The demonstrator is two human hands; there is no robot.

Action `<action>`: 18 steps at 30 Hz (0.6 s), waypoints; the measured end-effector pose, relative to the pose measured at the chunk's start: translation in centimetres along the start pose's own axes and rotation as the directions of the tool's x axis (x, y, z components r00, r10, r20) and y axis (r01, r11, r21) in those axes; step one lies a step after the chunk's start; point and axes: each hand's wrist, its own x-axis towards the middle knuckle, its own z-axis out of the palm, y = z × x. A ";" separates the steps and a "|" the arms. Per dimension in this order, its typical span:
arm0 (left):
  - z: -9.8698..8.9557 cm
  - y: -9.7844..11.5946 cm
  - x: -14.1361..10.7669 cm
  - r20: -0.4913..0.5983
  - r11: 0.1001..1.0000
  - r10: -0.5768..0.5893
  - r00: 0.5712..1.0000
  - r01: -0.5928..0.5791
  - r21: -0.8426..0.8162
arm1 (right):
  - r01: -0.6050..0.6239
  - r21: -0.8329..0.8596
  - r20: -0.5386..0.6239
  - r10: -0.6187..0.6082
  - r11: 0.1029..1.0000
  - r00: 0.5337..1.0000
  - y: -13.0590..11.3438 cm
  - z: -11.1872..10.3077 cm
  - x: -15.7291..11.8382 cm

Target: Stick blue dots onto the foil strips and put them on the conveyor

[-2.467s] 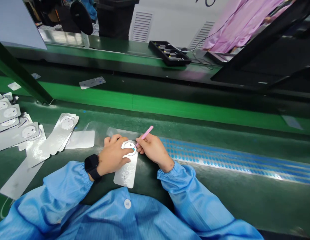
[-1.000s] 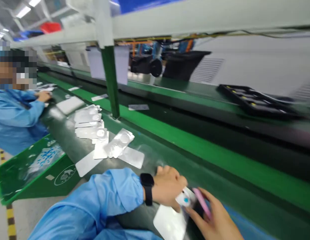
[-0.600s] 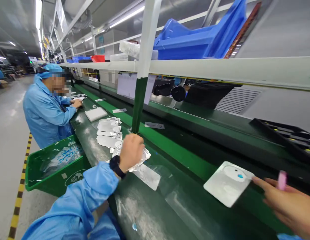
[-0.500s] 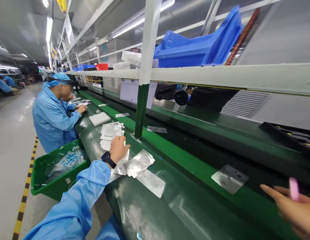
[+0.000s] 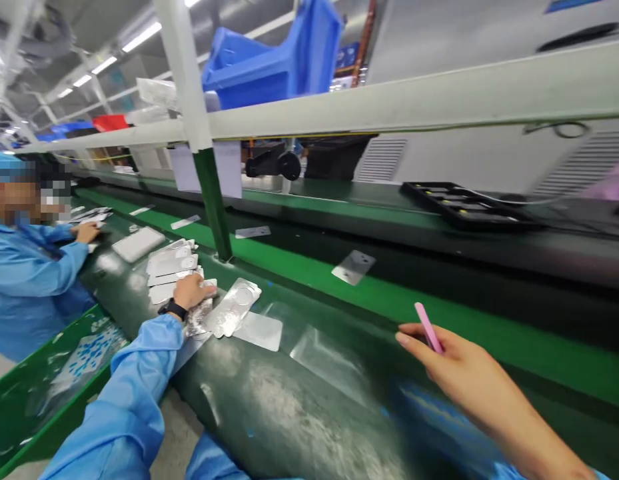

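Note:
My left hand, a dark watch on its wrist, is at the pile of thin silver sheets on the bench. Its fingers are curled at the edge of a silver sheet; the palm hides part of their grip. Just right of it lie overlapping silver sheets with a round outline and a plain pale sheet. Beyond it, more sheets are fanned out. My right hand is closed around a slim pink tool, held in the air above the bench, apart from the sheets.
Single silver sheets, one of them with dark holes, lie along the belt. A post rises beyond the pile. A green bin stands at lower left, near a co-worker in blue. A black tray sits behind.
My view has turned to the right. My right hand with the pink tool has come further into view. My left hand stays at the pile of sheets.

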 end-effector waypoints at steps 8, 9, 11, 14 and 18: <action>-1.1 -0.9 1.6 0.034 0.974 0.221 0.975 -0.223 0.044 | -0.108 0.167 0.024 0.105 0.980 0.994 1.7 -0.7 -2.9; -1.6 -1.1 1.6 0.050 0.964 0.260 0.964 -0.263 0.049 | -0.113 0.192 0.029 0.110 0.975 0.994 2.1 -0.8 -3.2; -2.7 -1.5 1.5 0.092 0.944 0.318 0.944 -0.324 0.055 | -0.121 0.255 0.033 0.116 0.959 0.993 2.8 -0.9 -3.7; -4.0 -1.4 1.4 0.149 0.927 0.361 0.921 -0.372 0.054 | -0.162 0.367 0.035 0.161 0.916 0.986 3.1 -0.7 -4.1; -5.7 -0.6 1.4 0.167 0.920 0.381 0.909 -0.390 0.026 | -0.174 0.520 0.023 0.191 0.836 0.981 1.9 -0.3 -4.3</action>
